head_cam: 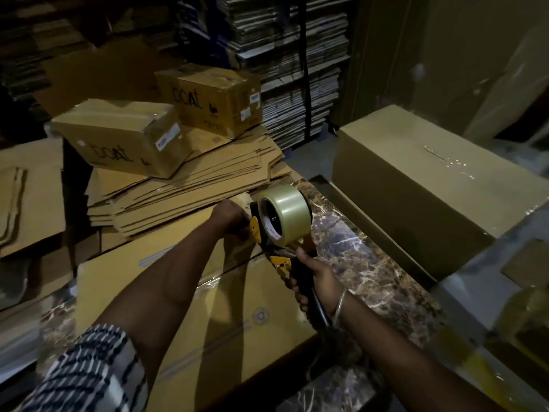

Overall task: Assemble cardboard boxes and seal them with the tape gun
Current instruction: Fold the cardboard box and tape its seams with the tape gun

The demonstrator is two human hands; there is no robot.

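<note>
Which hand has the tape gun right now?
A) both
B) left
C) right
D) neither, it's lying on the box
C: the right hand grips the tape gun by its handle, while the left hand rests at the far end of the box beside the gun's front.

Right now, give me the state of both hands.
Left hand: pressing on the box at its far end; grip unclear.
Right hand: gripping the tape gun.
</note>
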